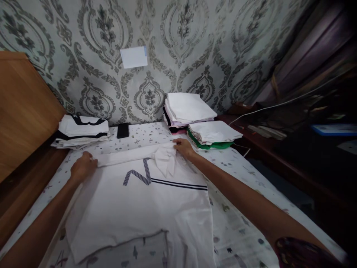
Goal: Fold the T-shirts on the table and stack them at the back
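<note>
A white shirt [119,208] with dark stripes and a zigzag mark lies spread on the patterned bedsheet. Its far edge is turned over in a long white band between my hands. At the left end of that band, my left hand [83,166] pinches the cloth with bent fingers. My right hand [183,147] grips the band's other end, beside a bunched bit of fabric. One sleeve hangs toward me at the lower right.
Folded clothes [83,130] lie at the back left, near a black phone [123,130]. Two stacks stand back right: a taller pile [189,108] and a lower pile [212,132]. A wooden headboard [25,111] bounds the left; a dark desk [292,160] stands right.
</note>
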Tool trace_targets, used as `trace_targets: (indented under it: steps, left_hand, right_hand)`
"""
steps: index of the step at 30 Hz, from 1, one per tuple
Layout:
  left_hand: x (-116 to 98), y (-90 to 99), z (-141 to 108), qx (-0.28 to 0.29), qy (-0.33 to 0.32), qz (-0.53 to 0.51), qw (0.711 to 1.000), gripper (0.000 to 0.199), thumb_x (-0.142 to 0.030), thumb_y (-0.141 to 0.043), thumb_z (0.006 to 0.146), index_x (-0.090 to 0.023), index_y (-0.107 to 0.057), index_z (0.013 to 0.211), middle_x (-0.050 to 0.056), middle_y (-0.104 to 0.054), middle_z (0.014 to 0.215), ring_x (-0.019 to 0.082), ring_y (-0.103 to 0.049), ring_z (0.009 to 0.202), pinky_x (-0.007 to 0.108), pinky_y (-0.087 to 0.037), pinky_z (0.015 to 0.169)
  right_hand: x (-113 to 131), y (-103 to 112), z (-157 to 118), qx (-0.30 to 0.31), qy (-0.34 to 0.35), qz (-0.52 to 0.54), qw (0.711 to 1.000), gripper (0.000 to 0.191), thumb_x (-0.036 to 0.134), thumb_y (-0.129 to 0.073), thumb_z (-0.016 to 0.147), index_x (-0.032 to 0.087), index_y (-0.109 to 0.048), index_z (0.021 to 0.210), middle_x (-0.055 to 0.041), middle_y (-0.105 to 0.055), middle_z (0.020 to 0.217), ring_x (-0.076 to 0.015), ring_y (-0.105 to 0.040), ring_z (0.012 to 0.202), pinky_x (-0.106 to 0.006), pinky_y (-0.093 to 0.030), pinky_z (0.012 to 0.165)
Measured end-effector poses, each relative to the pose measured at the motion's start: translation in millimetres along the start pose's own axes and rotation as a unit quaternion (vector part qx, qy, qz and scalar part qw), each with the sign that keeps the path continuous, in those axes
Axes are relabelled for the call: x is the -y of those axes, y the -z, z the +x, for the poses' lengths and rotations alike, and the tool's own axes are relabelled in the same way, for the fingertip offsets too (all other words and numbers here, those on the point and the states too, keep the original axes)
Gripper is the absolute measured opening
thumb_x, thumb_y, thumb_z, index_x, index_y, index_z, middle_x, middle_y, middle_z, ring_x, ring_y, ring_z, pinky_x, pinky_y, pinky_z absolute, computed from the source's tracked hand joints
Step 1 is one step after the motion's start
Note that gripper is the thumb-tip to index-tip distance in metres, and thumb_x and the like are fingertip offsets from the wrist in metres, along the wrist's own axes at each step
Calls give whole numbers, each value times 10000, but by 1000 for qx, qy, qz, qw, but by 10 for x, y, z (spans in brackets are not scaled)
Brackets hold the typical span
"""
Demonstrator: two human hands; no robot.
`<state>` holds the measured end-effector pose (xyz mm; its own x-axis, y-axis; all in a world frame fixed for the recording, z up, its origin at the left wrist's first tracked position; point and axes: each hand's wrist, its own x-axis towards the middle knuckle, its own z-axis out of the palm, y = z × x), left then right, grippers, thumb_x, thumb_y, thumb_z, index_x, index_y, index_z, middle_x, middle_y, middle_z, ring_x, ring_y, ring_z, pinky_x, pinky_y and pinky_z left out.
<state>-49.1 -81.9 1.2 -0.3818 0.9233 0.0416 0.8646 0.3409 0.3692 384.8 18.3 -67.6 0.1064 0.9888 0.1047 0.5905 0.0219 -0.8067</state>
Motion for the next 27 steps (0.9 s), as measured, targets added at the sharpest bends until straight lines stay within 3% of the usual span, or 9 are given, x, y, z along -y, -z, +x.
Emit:
trace_targets:
  steps: [2,5,8,12,16,20,23,25,27]
  left_hand:
    - [-167,-62,-117,-6,-89,74,993,254,-366,-536,887,-203,-573,1078,38,-693,858,227,-644,788,294,-440,634]
    - [-483,-243,-299,30,-264,74,961,240,-334,-452,935,-236,-585,1109,50,-673,1074,224,-636,970,322,-478,777]
    - [-774,-446,-396,45,-372,97,922,241,-255,-441,942,-207,-607,1110,92,-635,1177,255,-588,1100,367,-473,888]
    - [-1017,-590,-383,51,-385,136,911,229,-215,-447,955,-170,-609,1111,118,-631,1150,272,-584,1052,398,-462,898]
    - [-1091,-603,-363,53,-378,160,910,228,-150,-409,961,-173,-620,1046,99,-651,1071,259,-595,1007,383,-458,858]
    - [-1055,-615,-410,18,-393,181,901,268,-99,-373,959,-178,-621,1026,105,-648,1044,256,-590,987,384,-450,840]
    - [-1008,-643,-441,15,-412,195,890,292,-57,-376,941,-175,-620,1050,122,-641,1074,267,-584,1022,394,-446,850]
    - [-991,-656,-447,20,-418,200,886,303,-35,-389,924,-174,-617,1066,128,-636,1087,273,-582,1031,400,-447,852]
    - [-991,-660,-445,19,-420,213,882,312,-23,-392,916,-176,-610,1080,126,-634,1091,270,-582,1036,395,-448,854]
  right_hand:
    - [95,22,-120,-11,19,-19,1000,327,163,-622,747,157,-739,1052,-79,-699,956,-229,-655,894,-368,-518,867]
    - [308,-3,-435,-36,128,-91,987,319,317,-594,878,172,-688,1147,-144,-608,1254,-292,-552,1196,-438,-428,1037]
    - [524,-77,-786,26,223,-199,954,404,442,-614,895,178,-638,1200,-151,-577,1287,-302,-528,1211,-424,-444,1006]
    - [658,-116,-991,117,187,-251,943,394,226,-637,853,168,-590,1240,-119,-637,1164,-261,-593,1073,-346,-482,879]
    - [682,-32,-944,98,193,-211,953,329,40,-525,816,173,-653,1088,-72,-664,1040,-205,-627,944,-294,-472,825]
    - [700,53,-982,77,263,-213,938,367,25,-502,819,188,-685,1091,-75,-639,1044,-191,-620,941,-277,-474,784]
    - [684,86,-1049,153,299,-221,915,347,80,-553,819,205,-716,1099,-80,-649,1051,-208,-625,974,-286,-483,775]
    - [652,101,-1031,195,299,-179,917,295,182,-616,830,214,-726,1102,-72,-670,1064,-211,-641,959,-301,-495,797]
    - [606,108,-929,188,278,-120,934,244,279,-610,873,208,-734,1071,-65,-696,1059,-201,-658,920,-306,-506,807]
